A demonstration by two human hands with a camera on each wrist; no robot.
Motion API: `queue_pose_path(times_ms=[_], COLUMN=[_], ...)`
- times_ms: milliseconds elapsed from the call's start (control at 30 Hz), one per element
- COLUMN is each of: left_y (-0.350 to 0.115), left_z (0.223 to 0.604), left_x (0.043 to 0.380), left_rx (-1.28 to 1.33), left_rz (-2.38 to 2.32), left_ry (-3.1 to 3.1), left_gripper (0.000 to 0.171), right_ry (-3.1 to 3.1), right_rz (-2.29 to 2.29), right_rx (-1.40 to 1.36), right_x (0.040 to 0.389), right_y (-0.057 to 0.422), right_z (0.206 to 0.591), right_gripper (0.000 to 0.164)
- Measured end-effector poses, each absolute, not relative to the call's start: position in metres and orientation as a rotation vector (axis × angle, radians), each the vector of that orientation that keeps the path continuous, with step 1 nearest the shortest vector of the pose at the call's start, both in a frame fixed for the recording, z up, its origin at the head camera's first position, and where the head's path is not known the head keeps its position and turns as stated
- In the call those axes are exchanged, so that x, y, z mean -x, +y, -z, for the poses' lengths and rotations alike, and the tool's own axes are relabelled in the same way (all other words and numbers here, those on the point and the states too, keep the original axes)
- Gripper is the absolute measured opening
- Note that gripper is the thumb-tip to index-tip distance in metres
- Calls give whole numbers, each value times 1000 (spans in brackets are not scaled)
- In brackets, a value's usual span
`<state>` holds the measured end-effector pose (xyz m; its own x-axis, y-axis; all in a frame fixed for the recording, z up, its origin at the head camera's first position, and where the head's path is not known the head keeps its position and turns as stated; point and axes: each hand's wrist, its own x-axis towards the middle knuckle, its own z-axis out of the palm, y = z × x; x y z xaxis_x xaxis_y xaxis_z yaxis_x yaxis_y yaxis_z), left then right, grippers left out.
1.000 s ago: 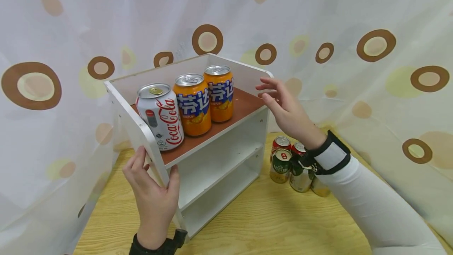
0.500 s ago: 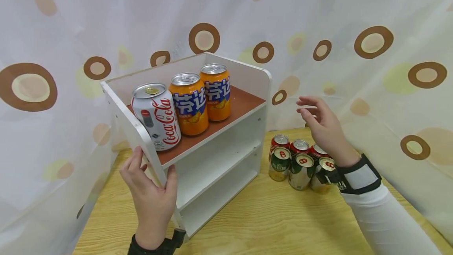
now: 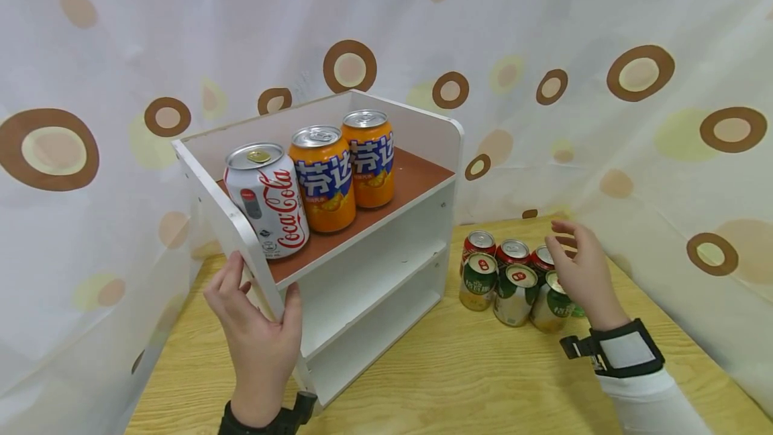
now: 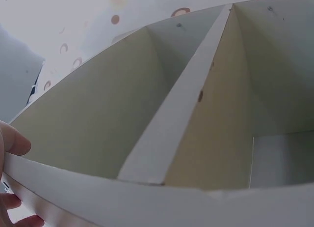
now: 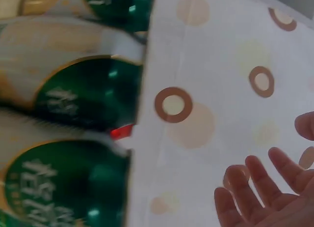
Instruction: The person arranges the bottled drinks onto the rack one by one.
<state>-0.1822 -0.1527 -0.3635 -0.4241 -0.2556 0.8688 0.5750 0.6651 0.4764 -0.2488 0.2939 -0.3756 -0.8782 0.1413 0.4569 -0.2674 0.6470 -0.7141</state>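
My left hand (image 3: 256,337) grips the near side panel of a small white shelf (image 3: 368,301), thumb at the front edge and fingers on the outside. On its brown top board stand a silver Coca-Cola can (image 3: 268,203) and two orange Fanta cans, one in the middle (image 3: 324,183) and one farther right (image 3: 370,163). My right hand (image 3: 586,277), fingers loosely bent and holding nothing, is over the right end of a group of cans on the table. Green-and-gold cans (image 3: 514,297) make up its front row, with red cans (image 3: 513,254) behind. The hand hides part of the group.
The shelf's two lower compartments (image 3: 374,277) face the front right. A wooden table (image 3: 435,368) lies under everything. A white curtain with brown rings (image 3: 513,32) hangs close behind and along the right side.
My right hand has moved right and down, from beside the shelf's right panel to the cans on the table. The left hand keeps its grip on the shelf.
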Motion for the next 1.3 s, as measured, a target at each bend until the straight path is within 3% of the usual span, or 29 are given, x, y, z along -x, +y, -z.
queue_pose_path(times_ms=[533, 933, 1300], left_y=[-154, -153, -153], left_z=[362, 363, 363], left_x=[180, 182, 182], left_rx=[249, 252, 251], left_rz=[965, 937, 943], left_ry=[-1834, -1797, -1807], left_gripper=[76, 77, 78], right_ry=[-2533, -2599, -2609], right_rz=[-878, -870, -851], right_rx=[127, 204, 246], right_x=[244, 246, 242], right_y=[310, 308, 310], right_z=[430, 452, 458], right_gripper=[60, 78, 72])
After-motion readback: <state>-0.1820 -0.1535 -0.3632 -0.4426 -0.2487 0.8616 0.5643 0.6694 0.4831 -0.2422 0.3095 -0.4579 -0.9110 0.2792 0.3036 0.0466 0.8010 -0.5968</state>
